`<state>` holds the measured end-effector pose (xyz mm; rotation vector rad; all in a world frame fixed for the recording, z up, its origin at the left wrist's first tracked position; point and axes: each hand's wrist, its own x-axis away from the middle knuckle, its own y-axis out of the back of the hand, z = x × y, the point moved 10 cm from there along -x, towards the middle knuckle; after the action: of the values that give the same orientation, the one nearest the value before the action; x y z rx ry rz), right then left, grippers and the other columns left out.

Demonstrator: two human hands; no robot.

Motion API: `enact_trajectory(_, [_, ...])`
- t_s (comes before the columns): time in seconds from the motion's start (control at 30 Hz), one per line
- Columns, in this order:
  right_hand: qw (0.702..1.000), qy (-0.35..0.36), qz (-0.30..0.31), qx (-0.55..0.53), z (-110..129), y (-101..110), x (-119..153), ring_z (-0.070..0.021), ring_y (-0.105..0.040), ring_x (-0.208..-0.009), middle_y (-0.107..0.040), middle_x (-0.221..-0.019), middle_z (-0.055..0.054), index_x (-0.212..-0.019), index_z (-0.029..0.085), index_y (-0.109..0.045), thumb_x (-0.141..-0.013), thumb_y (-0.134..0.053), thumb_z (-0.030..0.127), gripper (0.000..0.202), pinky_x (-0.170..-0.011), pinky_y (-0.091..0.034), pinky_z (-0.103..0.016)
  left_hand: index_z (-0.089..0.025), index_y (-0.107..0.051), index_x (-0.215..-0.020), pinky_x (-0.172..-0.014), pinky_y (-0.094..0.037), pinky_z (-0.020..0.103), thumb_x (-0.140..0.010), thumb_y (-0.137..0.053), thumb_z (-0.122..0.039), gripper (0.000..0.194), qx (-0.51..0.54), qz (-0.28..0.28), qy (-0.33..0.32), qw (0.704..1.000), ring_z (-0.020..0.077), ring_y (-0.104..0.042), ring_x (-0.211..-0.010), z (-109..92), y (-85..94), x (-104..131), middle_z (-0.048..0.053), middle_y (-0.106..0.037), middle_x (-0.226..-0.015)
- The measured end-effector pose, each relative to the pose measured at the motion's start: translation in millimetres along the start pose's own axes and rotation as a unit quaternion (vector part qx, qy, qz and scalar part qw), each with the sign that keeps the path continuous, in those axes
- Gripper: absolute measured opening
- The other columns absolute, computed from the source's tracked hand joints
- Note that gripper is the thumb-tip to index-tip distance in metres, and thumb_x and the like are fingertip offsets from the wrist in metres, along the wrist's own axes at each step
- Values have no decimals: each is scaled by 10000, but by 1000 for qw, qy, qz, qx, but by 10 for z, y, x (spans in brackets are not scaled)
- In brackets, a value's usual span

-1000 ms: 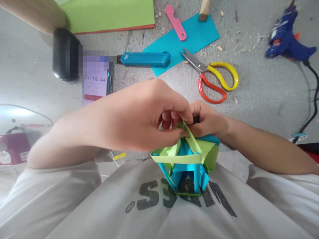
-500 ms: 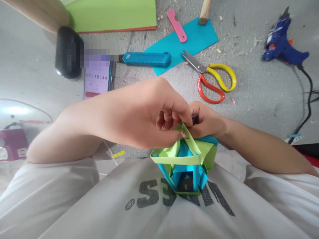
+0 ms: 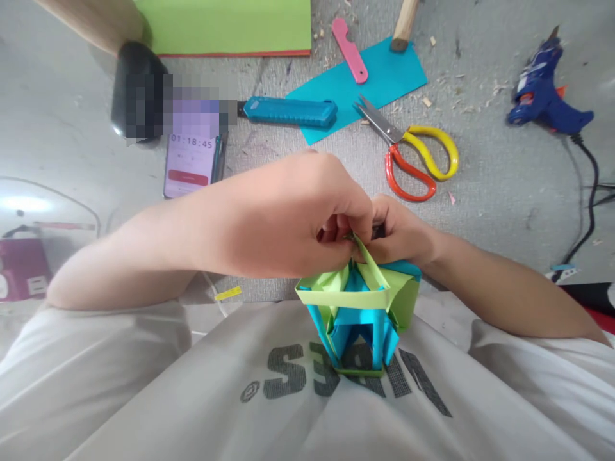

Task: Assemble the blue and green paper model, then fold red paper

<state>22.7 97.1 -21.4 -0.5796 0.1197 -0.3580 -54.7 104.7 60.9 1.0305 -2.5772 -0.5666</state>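
Note:
A small open-framed paper craft (image 3: 360, 314) of light green and blue strips stands in front of my shirt, close to my body. My left hand (image 3: 288, 218) is closed over its top, pinching a green paper strip (image 3: 372, 266) between thumb and forefinger. Just beyond, my right hand (image 3: 401, 234) is closed at the craft's far upper side, by its blue edge. Its fingertips are mostly hidden behind my left hand, and something small and dark shows between the hands that I cannot make out.
On the grey table lie scissors (image 3: 406, 150), a blue box cutter (image 3: 291, 112), a pink folding knife (image 3: 350, 51), blue paper (image 3: 384, 77), and green sheets (image 3: 230, 25). A phone (image 3: 189, 160) lies left; a blue glue gun (image 3: 548, 89) with a cord lies right. Wood shavings are scattered about.
My left hand has shifted slightly right and its fingers have closed more over the green strip. The camera view has moved a little. My right hand keeps its hold.

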Motion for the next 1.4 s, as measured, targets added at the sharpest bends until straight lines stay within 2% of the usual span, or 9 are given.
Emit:
enact_trajectory(0.23, [1000,20,-9,-18,15,-9,19,-106,-746,-878,-752,-893,-4,-789,160,-765,-1009,-944,202,287,-846,-606,-184,-223,-939,-1093,-707,-486,268,-1018,-655,-94,321,27,26,24,999,137,-676,-712,-36,7,-22,-3,-823,-850])
enact_trajectory(0.4, [1000,1,-21,-1,-59,54,65,-147,-761,-905,-770,-888,-6,-900,174,-834,-991,-995,340,248,-825,-608,-217,-146,-911,-1178,-616,-417,189,-1105,-684,-142,238,85,89,8,992,79,-605,-683,-59,23,-45,-22,-774,-805])
enact_trajectory(0.53, [998,-43,-39,6,-122,97,111,-110,-693,-818,-775,-957,-18,-980,149,-856,-988,-998,314,218,-794,-580,-233,-112,-864,-1134,-624,-401,169,-1125,-702,-156,168,38,22,-41,998,48,-562,-688,-54,259,-62,-30,-777,-850])
enact_trajectory(0.63, [999,-12,-45,10,-67,116,110,-99,-679,-859,-770,-1035,-27,-948,147,-860,-952,-1025,280,212,-876,-587,-258,-147,-821,-1018,-628,-396,166,-1133,-705,-183,167,24,-14,-61,998,32,-502,-659,-66,358,-40,-52,-753,-817])
enact_trajectory(0.8, [999,-1,-30,-17,-49,133,64,-116,-723,-943,-790,-1093,-33,-967,161,-889,-939,-1039,247,175,-915,-608,-260,-99,-792,-982,-835,-484,218,-1210,-610,-243,325,-13,-64,-62,996,64,-612,-798,-114,393,-18,-32,-738,-797])
enact_trajectory(0.93, [996,-27,-44,-69,-23,180,73,-110,-753,-939,-790,-1066,-20,-936,146,-912,-968,-1008,213,121,-883,-609,-220,-120,-796,-1059,-843,-529,257,-1228,-648,-265,267,14,-92,-70,993,104,-671,-862,-76,382,-33,5,-810,-902])
enact_trajectory(1.07, [993,-35,-65,-92,-12,247,125,-117,-755,-881,-818,-955,-13,-1009,146,-932,-935,-1060,291,206,-817,-611,-200,-183,-825,-1215,-763,-630,254,-1158,-775,-190,76,94,-68,-110,987,127,-800,-894,-43,300,-77,30,-898,-1074])
enact_trajectory(1.27, [996,-34,34,-75,-26,90,107,-87,-703,-731,-802,-864,-1,-1046,115,-902,-970,-1015,256,196,-729,-583,-179,-232,-888,-1243,-809,-663,257,-1104,-790,-104,213,64,-46,-136,988,169,-847,-947,-89,159,-59,71,-910,-1133])
enact_trajectory(1.4, [997,-51,43,-42,-94,97,108,-103,-715,-773,-807,-889,-2,-1002,114,-867,-938,-1049,294,264,-745,-586,-198,-269,-899,-1210,-828,-657,274,-1097,-795,-129,208,54,-37,-148,987,176,-813,-912,-70,58,-65,80,-883,-1104])
